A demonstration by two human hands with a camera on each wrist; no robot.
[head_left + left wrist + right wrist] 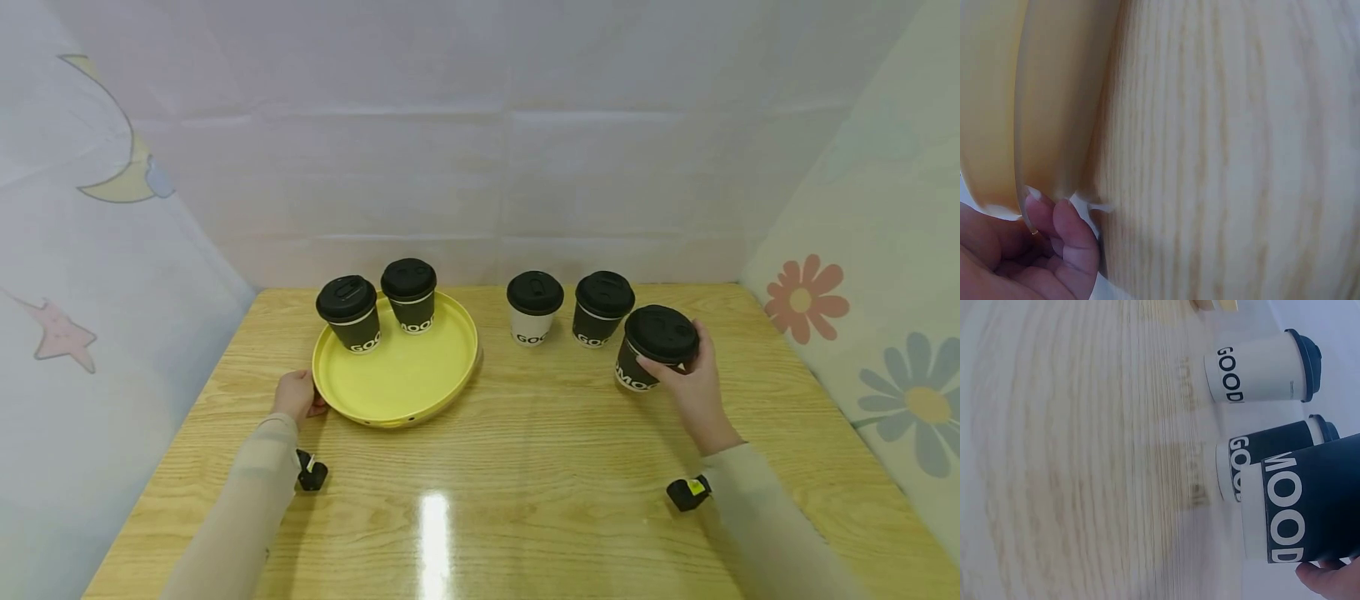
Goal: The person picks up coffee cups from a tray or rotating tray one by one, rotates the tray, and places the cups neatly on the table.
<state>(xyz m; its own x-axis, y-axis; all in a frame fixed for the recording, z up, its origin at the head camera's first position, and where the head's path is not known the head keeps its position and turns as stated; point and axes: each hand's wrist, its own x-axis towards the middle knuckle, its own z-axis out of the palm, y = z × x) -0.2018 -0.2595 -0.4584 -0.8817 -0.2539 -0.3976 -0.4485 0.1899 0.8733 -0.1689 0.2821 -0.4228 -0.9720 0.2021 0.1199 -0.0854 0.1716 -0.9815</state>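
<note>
On the right, my right hand [693, 392] grips a black paper coffee cup [636, 368] with a black lid, thumb on the near side and fingers round the far side. "MOOD" lettering shows on this cup [1310, 506] in the right wrist view. My left hand [295, 395] pinches the rim of a round yellow tray [397, 387] at its left edge. In the left wrist view, curled fingers [1075, 234] wrap the tray's lip. Two lidded black cups, one at the left [360, 332] and another behind it [415, 313], stand upright on the tray.
A white lidded cup [531, 323] and a black lidded cup [592, 325] stand on the wooden table [525, 467] between the tray and my right hand. Pale cloth walls [510, 183] close off the back and both sides.
</note>
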